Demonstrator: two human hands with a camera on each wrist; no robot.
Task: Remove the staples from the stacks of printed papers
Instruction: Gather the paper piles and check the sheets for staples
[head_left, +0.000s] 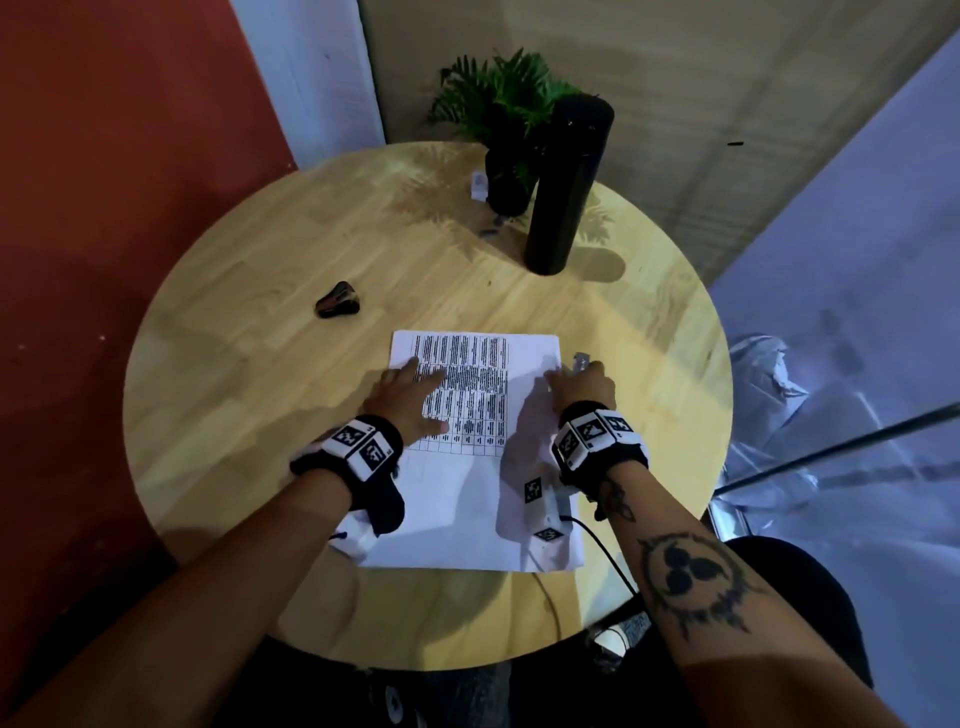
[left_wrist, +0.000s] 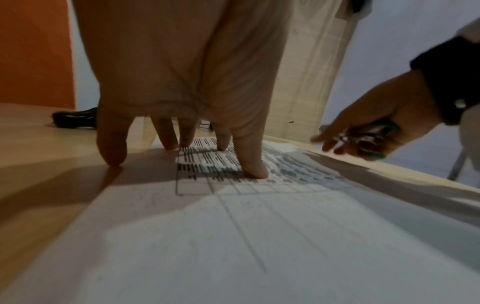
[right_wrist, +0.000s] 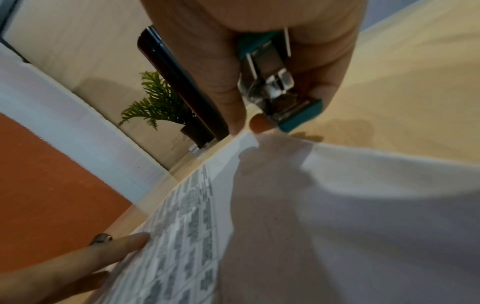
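1. Orange-red wall on the left and pale panelled walls behind frame a round light-wood table (head_left: 249, 332), seen from above by the person seated at it.
2. White printed sheets of paper (head_left: 467, 499), carrying a table of dark text, lie flat on the near half of the table, directly in front of the person.
3. Standing upright at the far side is a tall black cylindrical flask (head_left: 566, 182), and just beside it, to its left, a small green fern-like plant in a black pot (head_left: 498, 104).
4. The left hand (head_left: 410, 397) lies flat, fingers spread and straight, with its fingertips (left_wrist: 255, 170) pressing the printed area of the papers.
5. The right hand (head_left: 582, 387) is at the far right corner of the papers, fingers curled around a small teal and silver metal staple remover (right_wrist: 275, 82); its tip sits right at that corner, which is slightly lifted.
6. A small black glossy object (head_left: 337, 301) lies on the table, well apart from the papers to the far left; what it is cannot be told.
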